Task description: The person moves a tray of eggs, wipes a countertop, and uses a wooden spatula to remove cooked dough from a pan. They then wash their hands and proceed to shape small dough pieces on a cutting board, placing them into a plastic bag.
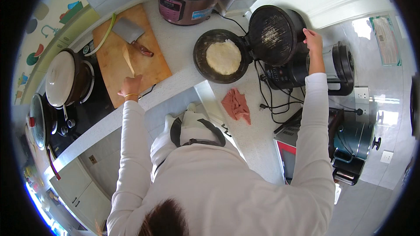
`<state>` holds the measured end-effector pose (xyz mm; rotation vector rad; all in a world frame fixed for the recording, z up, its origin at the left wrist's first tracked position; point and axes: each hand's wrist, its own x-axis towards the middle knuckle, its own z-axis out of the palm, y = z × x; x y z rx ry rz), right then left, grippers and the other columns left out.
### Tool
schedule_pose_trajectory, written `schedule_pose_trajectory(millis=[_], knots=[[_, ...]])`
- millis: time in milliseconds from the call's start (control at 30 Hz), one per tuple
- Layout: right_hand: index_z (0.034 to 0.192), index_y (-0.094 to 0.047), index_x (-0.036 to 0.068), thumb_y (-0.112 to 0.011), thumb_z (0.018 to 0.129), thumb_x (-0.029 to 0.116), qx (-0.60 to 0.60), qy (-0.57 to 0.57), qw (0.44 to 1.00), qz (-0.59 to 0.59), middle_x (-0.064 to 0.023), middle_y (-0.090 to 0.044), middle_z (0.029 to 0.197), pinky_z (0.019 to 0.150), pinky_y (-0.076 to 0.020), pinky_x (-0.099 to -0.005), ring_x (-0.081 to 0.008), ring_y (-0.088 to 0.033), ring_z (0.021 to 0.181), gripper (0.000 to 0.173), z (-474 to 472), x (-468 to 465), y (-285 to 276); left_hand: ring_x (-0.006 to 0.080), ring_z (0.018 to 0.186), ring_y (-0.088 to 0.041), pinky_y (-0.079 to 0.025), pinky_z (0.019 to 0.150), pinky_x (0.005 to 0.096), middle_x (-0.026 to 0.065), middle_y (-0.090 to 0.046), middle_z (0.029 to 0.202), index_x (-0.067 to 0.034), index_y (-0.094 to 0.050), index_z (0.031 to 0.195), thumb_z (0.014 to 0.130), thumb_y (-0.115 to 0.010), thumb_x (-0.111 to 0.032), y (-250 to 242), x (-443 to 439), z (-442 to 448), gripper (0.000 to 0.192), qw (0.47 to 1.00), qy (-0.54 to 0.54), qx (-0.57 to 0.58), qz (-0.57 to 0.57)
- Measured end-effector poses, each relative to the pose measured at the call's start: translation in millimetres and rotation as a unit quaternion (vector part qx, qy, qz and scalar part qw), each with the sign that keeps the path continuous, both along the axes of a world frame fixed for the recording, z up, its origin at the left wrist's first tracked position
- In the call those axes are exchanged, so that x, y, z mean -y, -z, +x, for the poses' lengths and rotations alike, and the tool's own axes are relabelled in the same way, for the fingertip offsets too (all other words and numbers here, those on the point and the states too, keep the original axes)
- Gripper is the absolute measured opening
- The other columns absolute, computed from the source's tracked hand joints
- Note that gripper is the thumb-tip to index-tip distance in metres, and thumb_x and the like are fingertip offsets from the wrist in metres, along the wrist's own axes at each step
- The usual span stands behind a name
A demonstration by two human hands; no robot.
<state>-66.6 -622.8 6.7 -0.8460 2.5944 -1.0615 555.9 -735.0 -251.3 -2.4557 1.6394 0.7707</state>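
Note:
My right hand [313, 40] grips the edge of the raised lid [273, 35] of an electric griddle, whose dark inner plate bears pale residue. A round pale flatbread [223, 58] lies on the lower plate [200, 52]. Over the front part of the wooden cutting board [151, 60], my left hand [130, 86] is closed on the end of a wooden spatula [127, 59]. Beyond it on the board rest a cleaver [128, 30] with a wooden handle and a long green onion stalk [106, 39].
An electric pressure cooker [187, 6] stands behind the griddle. A crumpled red cloth [235, 105], black cords [272, 105] and a blender [328, 68] are on the right counter. At left, a lidded pot [62, 78] and a glass-lidded pan [38, 121] sit on the stove [98, 100].

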Motion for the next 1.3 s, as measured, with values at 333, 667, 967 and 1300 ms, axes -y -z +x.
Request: schedule_pose_trajectory(millis=[333,667,967,1300], knots=[[0.128,-0.048,-0.002,-0.067,0.084,0.016,-0.305,-0.063,0.944,-0.108,-0.0247,-0.046,0.129,0.094,-0.043,-0.0413,-0.0354,-0.056,0.103,0.051,59.6,-40.6,22.2,0.007,0.057,-0.042,-0.034,0.055,0.0228,-0.0024,-0.054,0.066,-0.009,-0.061,0.07,0.09,-0.055,-0.031,-76.7,-38.7,27.2,0.03,0.895,-0.054,-0.441,-0.034],[0.106,-0.069,0.003,-0.06,0.095,0.032,0.497,-0.259,0.816,-0.144,-0.0042,-0.067,0.086,0.073,-0.0465,-0.0264,-0.0124,-0.059,0.077,0.032,347.6,-86.0,124.8,0.0092,0.079,-0.055,-0.044,0.076,0.0251,0.0039,-0.067,0.089,0.002,-0.067,0.1,0.093,-0.058,-0.022,-140.2,-142.1,-110.1,0.027,0.773,0.074,-0.62,0.116],[0.102,-0.064,0.002,-0.055,0.092,0.017,0.541,-0.032,0.839,-0.053,-0.0079,-0.063,0.077,0.042,-0.0451,-0.0269,-0.0171,-0.063,0.057,0.021,288.3,-132.8,141.0,0.0144,0.097,-0.059,-0.042,0.083,0.0258,0.006,-0.065,0.108,-0.002,-0.054,0.125,0.094,-0.058,-0.028,-138.9,-146.5,-113.3,0.041,0.774,0.107,-0.616,0.097],[0.097,-0.064,-0.002,-0.048,0.097,0.025,0.573,-0.044,0.813,0.089,-0.0044,-0.052,0.052,0.032,-0.0268,-0.0237,-0.011,-0.041,0.035,0.031,233.1,-146.5,135.9,0.0124,0.092,-0.06,-0.042,0.078,0.0245,0.0038,-0.066,0.103,-0.006,-0.059,0.118,0.095,-0.054,-0.026,-115.6,-130.4,-35.2,0.031,0.736,-0.076,-0.666,0.092]])
